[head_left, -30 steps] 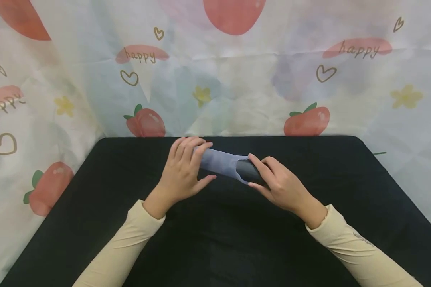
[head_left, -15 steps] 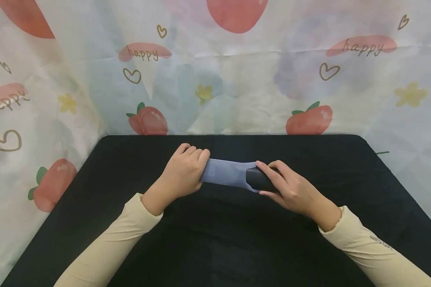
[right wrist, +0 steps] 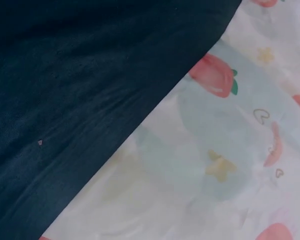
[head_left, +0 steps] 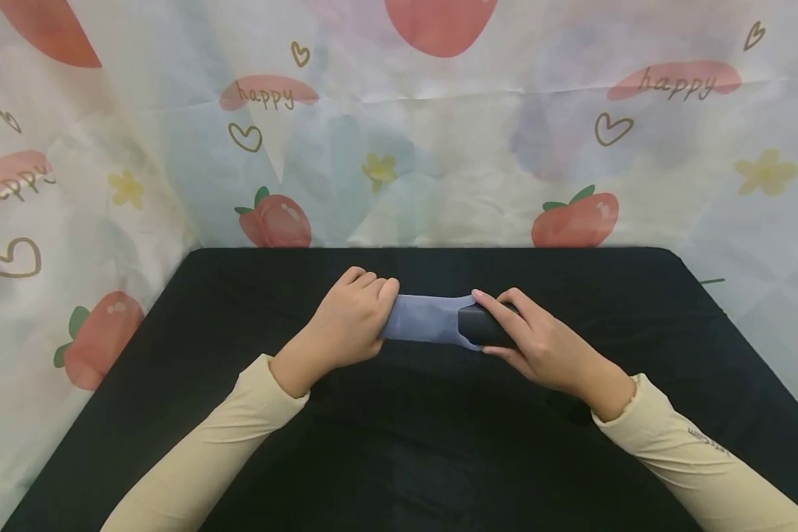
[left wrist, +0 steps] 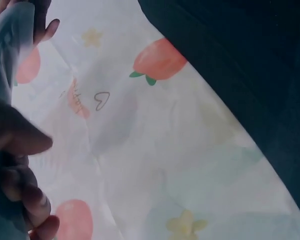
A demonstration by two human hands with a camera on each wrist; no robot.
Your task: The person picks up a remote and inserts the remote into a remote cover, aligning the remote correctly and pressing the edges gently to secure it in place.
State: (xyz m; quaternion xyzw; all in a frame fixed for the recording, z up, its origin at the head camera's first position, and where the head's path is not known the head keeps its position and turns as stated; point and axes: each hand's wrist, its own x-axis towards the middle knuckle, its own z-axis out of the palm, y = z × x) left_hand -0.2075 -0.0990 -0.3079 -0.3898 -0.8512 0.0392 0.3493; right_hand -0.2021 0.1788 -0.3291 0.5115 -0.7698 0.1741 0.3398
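Hands, two: left hand (head_left: 349, 321) and right hand (head_left: 539, 343), one blue sleeve (head_left: 422, 319)

Left hand: fingers curled round the sleeve's far-left end; spread loose a second ago, now gripping. Right hand: thumb and forefinger pinching the sleeve's mouth; other fingers partly hidden. Black block (head_left: 488, 326): partly inside that mouth. Sleeve: near level between the hands, over the black table (head_left: 432, 436). Judged effect: hold now firm at both ends.

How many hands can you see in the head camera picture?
2. On the left, the left hand grips the blue cover. On the right, the right hand holds the black object. No other hand shows there.
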